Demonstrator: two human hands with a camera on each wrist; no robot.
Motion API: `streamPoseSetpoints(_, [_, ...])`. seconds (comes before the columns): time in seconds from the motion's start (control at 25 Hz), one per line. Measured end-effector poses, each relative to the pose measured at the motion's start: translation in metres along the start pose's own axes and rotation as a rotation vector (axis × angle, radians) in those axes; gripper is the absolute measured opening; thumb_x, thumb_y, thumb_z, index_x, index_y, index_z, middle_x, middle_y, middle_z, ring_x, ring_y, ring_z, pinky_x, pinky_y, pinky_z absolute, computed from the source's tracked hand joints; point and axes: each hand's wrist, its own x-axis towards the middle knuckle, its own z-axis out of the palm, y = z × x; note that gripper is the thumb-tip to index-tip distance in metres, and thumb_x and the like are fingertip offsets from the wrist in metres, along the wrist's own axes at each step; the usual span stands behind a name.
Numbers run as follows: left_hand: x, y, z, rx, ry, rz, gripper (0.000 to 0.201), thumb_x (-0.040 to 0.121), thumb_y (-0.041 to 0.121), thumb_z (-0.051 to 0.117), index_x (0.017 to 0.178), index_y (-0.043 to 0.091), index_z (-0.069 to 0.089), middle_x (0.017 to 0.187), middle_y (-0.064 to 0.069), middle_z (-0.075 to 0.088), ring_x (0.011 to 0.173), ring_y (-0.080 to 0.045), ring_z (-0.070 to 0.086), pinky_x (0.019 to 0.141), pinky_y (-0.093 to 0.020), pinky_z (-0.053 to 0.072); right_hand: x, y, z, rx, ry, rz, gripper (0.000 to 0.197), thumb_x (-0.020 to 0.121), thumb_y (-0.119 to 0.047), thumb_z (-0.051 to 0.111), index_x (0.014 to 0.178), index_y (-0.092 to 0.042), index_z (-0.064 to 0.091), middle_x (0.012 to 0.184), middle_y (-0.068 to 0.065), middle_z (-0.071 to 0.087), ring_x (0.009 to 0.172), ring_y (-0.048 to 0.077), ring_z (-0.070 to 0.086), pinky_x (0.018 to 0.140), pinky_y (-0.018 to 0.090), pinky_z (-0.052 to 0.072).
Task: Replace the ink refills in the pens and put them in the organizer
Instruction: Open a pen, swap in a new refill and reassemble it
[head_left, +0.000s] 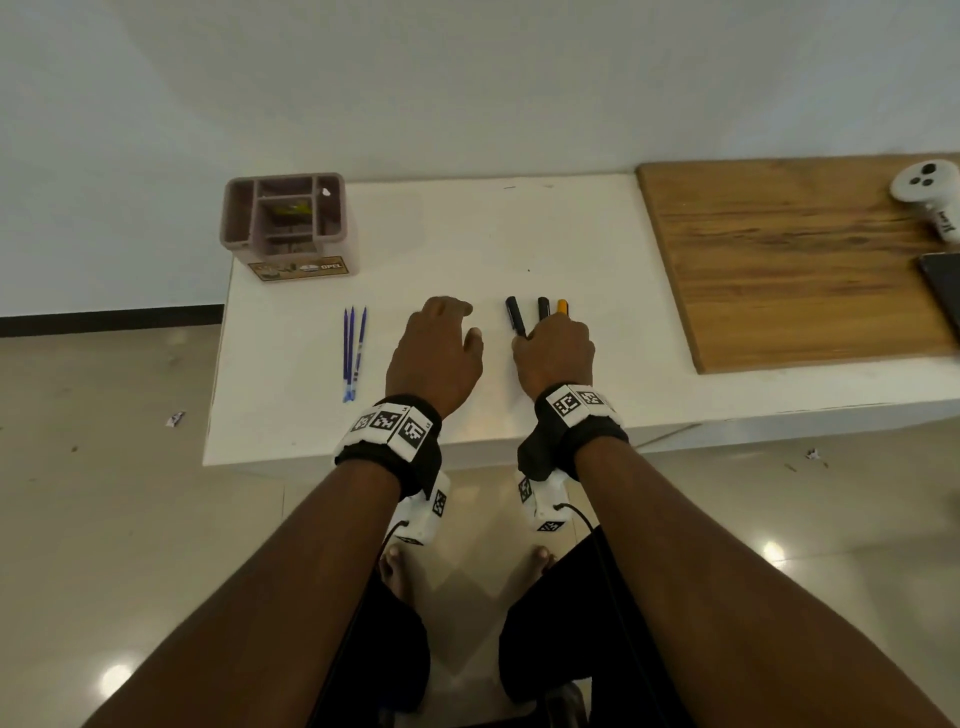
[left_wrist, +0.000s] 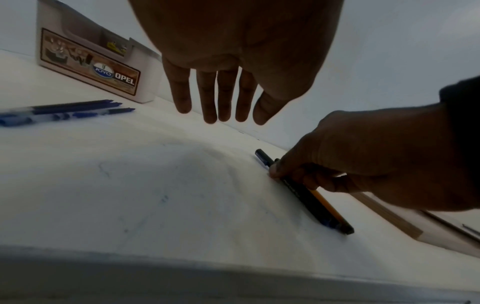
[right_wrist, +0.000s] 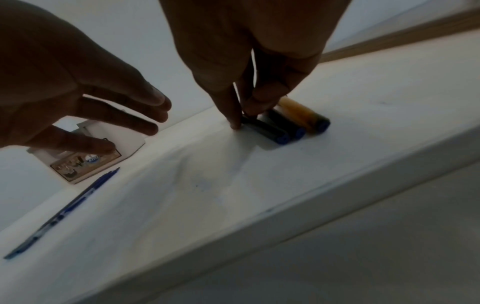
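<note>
Three pens lie side by side on the white table: a black pen (head_left: 514, 314), a second black pen (head_left: 543, 307) and an orange pen (head_left: 562, 306). My right hand (head_left: 530, 335) pinches the leftmost black pen (right_wrist: 267, 131) between thumb and forefinger while it still lies on the table. My left hand (head_left: 462, 322) hovers open just left of it, its fingers (left_wrist: 223, 98) straight and holding nothing. Three blue refills (head_left: 353, 353) lie further left. The mauve organizer (head_left: 304, 270) stands at the back left corner.
A wooden board (head_left: 779, 249) covers the table's right side, with a white controller (head_left: 927, 192) and a dark flat device (head_left: 943, 286) on it. The table's front edge (head_left: 467, 452) runs just below my wrists.
</note>
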Motion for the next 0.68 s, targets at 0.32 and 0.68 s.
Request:
streamPoseSetpoints(0.32, [-0.019,0.016,-0.014,-0.594,0.026,-0.195,0.029,0.108,0.030,0.056,0.125,0.013,0.073,0.114,-0.005,0.078,0.107,-0.022,0.074,0.104,-0.049,0.057,-0.043,-0.017,-0.007,0.478,0.029,-0.263,0.024,0.097,-0.031,0.066,0.099,-0.014,0.083,0.088,0.003,0.080,0.083,0.019,0.075,0.086,0.044,0.061])
streamPoseSetpoints(0.68, [-0.038,0.003,-0.018,-0.726,0.239,-0.112,0.022,0.109,0.026,0.057,0.121,0.020,0.074,0.105,0.002,0.077,0.086,-0.011,0.074,0.083,-0.025,0.058,-0.054,-0.040,-0.015,0.686,0.061,-0.276,0.029,0.096,-0.042,0.070,0.110,-0.019,0.080,0.098,-0.006,0.079,0.088,0.012,0.074,0.089,0.035,0.061])
